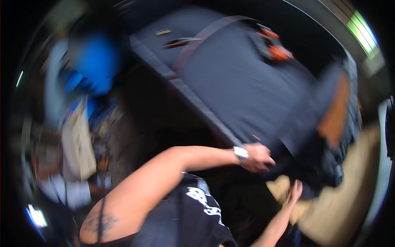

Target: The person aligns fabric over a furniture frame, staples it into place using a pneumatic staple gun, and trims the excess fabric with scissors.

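Note:
My left hand (258, 157), with a silver wristwatch (240, 154), is at the near corner of a wide surface covered in dark grey fabric (242, 82). Its fingers are curled at the dark edge; what lies in them is blurred. Lower and to the right, my right hand (296, 191) reaches up against a black bundle (333, 164) of folded material. The fingertips there are partly lost in the dark. An orange-and-black tool (273, 47) rests on the far part of the grey fabric. Beyond the bundle stands a brown panel (335, 113).
A slim dark tool (179, 42) and a small brass-coloured piece (163, 31) lie on the far left of the surface. Tan board or flooring (341, 206) shows at lower right. At left are a blurred blue object (96, 61), a cream bag-like item (78, 146) and a white cloth (70, 193).

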`<state>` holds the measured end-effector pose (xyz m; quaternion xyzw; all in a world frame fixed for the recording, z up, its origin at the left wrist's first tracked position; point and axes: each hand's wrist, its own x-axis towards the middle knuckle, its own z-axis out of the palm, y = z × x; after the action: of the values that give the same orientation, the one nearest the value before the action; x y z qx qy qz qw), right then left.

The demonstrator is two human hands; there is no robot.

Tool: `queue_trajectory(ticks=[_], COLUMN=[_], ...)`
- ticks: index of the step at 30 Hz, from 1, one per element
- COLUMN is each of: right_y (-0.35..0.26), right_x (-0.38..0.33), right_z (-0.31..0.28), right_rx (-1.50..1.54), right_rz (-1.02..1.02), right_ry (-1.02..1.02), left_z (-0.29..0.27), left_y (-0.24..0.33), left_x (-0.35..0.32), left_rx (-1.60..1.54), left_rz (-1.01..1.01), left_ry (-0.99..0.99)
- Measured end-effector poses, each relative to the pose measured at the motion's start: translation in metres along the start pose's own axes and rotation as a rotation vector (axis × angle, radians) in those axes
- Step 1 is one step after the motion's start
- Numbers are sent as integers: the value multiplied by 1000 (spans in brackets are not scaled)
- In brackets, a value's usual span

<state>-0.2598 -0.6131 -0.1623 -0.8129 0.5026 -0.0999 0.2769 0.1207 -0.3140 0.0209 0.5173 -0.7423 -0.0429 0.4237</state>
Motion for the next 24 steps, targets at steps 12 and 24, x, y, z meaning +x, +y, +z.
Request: queue_trajectory(ticks=[12, 24], right_y=[-80, -282], right_x=[-67, -254], right_z=[69, 355], right_rx=[107, -413], right_rz=[-209, -830], right_ry=[-369, -888], left_z=[-86, -182], left_y=[116, 253], left_x=[-281, -718], left_rx=[-104, 233], left_rz=[-471, -1478], left_ry=[363, 646])
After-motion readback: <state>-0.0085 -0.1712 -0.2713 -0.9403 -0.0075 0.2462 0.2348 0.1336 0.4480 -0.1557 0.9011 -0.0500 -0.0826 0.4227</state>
